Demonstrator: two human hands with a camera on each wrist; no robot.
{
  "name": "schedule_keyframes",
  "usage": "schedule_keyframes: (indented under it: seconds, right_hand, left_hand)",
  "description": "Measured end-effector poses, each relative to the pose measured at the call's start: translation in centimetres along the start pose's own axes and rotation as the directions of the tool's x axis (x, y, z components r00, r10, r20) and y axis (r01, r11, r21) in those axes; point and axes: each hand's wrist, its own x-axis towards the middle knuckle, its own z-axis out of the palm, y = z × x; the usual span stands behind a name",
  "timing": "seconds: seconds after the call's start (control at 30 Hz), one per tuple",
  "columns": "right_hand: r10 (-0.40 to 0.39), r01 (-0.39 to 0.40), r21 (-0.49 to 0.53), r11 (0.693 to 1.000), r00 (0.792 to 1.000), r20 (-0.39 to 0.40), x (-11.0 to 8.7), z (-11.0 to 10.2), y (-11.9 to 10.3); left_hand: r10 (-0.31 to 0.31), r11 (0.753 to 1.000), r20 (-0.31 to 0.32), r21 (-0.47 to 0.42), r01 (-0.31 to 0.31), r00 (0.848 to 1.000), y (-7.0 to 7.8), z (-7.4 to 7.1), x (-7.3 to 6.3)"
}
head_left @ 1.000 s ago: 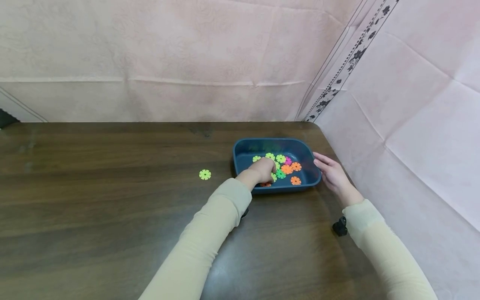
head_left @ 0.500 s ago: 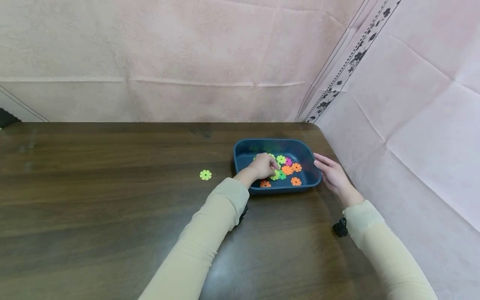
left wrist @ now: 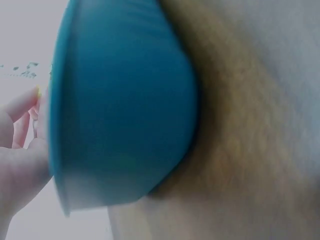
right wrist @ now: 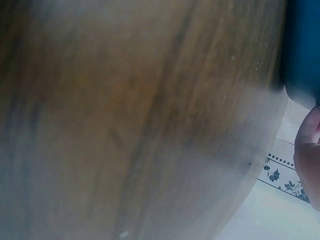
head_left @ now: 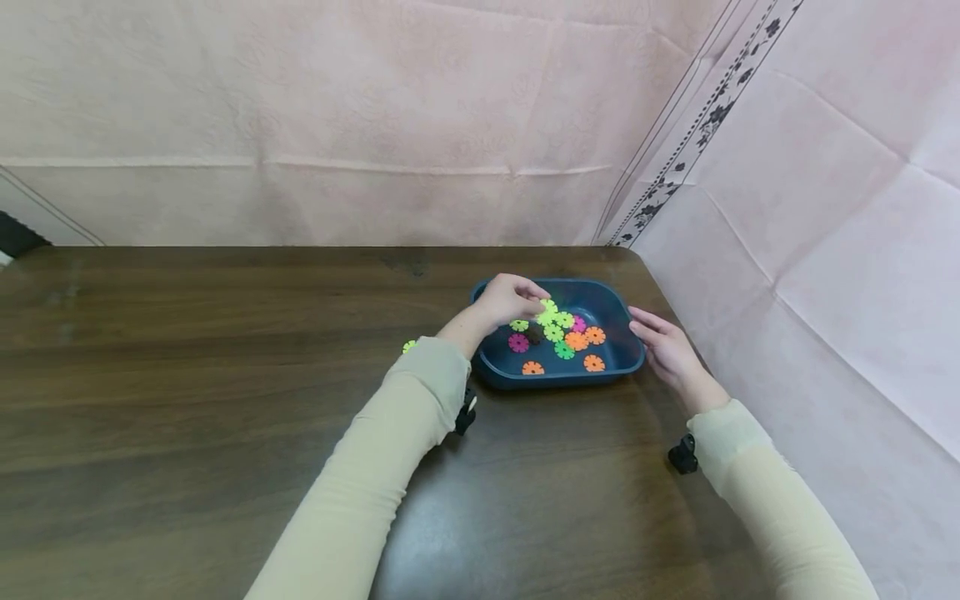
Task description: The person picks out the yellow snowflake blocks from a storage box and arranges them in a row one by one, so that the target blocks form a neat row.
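My left hand [head_left: 501,302] is over the left part of a blue plastic tray [head_left: 558,381], pinching a yellow-green flower-shaped disc between thumb and fingers. A speck of yellow shows at its fingertips in the left wrist view, where the tray wall [left wrist: 125,100] fills the middle. Inside the tray lie several notched discs: yellow-green ones, orange discs [head_left: 594,363], a green disc [head_left: 564,350], a purple disc [head_left: 518,342] and a pink one. At the tray's right end, my right hand [head_left: 669,354] holds the rim with thumb and fingers.
One loose yellow-green disc [head_left: 408,346] lies on the brown wooden table [head_left: 187,400] left of the tray, partly covered by the left sleeve [head_left: 390,433]. Pale pink cloth [head_left: 375,125] hangs behind the table and along its right side.
My left hand has risen from among the discs and shifted left and back, uncovering the purple disc and others. The right hand stays at the tray's right end.
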Motion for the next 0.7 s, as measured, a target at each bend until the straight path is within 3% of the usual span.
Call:
schedule_keyframes:
  seconds: [0.23, 0.43, 0.57, 0.7]
  right_hand:
    - [0.018, -0.018, -0.049, 0.999, 1.000, -0.007, -0.1, 0.1, -0.3]
    - [0.046, -0.047, -0.070, 0.996, 0.999, -0.022, -0.2, 0.2, -0.4]
    - [0.052, -0.054, -0.086, 0.995, 0.998, -0.025, -0.3, 0.2, -0.6]
    - [0.074, -0.076, -0.098, 0.992, 0.997, -0.028, -0.5, 0.2, -0.9]
  left_hand:
    - [-0.010, 0.996, -0.046, -0.087, 0.006, 0.999, 1.1, -3.2, -1.2]
    - [-0.047, 0.991, -0.010, -0.124, 0.045, 0.999, 1.4, -7.0, -2.9]
    - [-0.063, 0.985, -0.006, -0.161, 0.061, 0.998, 0.9, -9.6, -4.1]
    - [-0.073, 0.979, 0.003, -0.191, 0.072, 0.997, -0.5, -12.0, -5.5]
